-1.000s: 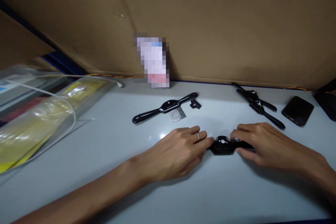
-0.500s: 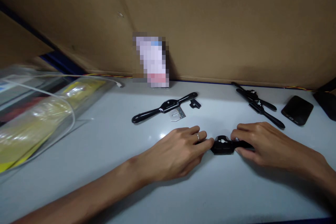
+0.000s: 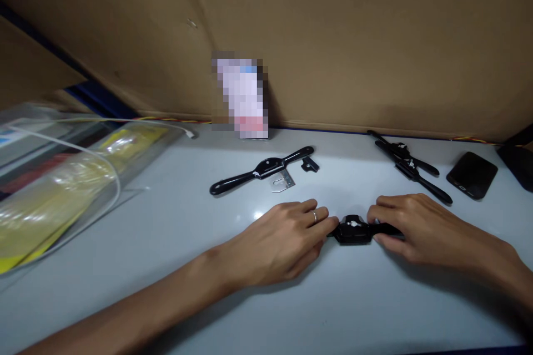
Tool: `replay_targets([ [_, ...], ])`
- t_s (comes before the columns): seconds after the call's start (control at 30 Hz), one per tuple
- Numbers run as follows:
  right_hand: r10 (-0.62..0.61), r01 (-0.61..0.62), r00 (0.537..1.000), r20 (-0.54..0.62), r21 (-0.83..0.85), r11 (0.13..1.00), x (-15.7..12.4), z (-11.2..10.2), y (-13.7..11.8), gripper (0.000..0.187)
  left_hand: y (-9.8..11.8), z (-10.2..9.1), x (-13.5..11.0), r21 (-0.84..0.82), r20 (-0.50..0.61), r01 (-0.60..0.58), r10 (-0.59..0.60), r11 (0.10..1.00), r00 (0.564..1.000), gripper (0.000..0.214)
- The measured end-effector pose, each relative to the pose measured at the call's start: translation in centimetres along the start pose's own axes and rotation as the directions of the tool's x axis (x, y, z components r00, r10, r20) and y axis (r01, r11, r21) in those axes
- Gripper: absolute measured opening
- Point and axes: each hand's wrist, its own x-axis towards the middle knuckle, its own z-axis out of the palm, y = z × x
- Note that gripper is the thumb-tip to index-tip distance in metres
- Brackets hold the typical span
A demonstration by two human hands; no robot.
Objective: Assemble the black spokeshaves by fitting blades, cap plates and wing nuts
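A black spokeshave (image 3: 353, 232) is held level just over or on the table, its middle body facing me. My left hand (image 3: 291, 236), with a ring on one finger, is closed round its left handle, most of which is hidden. Gripping the right handle is my right hand (image 3: 410, 227), thumb below and fingers above. Beyond my left hand lies another black spokeshave body (image 3: 268, 168), with a flat metal blade (image 3: 283, 180) against its near side. A small black cap piece (image 3: 310, 165) rests by that body's right handle.
Two more black spokeshaves (image 3: 410, 169) lie overlapped at the back right, beside a dark phone (image 3: 472, 175). A blurred upright package (image 3: 245, 97) leans on the cardboard wall (image 3: 353, 39). Plastic-wrapped yellow packs (image 3: 95, 177) and a white cable (image 3: 114, 169) occupy the left.
Almost nothing has moved. The fingers of my left hand have shifted very slightly, showing a bit more of the left handle.
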Motion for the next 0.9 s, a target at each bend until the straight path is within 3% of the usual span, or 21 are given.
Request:
replay_targets([
  [0.23,-0.018,0.018,0.999,-0.029,0.015,1.000,0.04,0.34,0.12,0.021,-0.15,0.03,-0.13,-0.011,-0.011,0.004,-0.004,1.000,1.000,0.052],
  [0.53,-0.028,0.028,1.000,0.010,0.022,0.999,-0.13,0.11,0.18,0.031,-0.24,0.21,-0.31,-0.025,-0.004,-0.001,0.001,1.000,1.000,0.050],
  [0.9,-0.027,0.027,1.000,0.004,0.035,0.999,-0.16,0.08,0.20,0.027,-0.25,0.16,-0.30,-0.022,-0.006,-0.001,0.001,1.000,1.000,0.049],
])
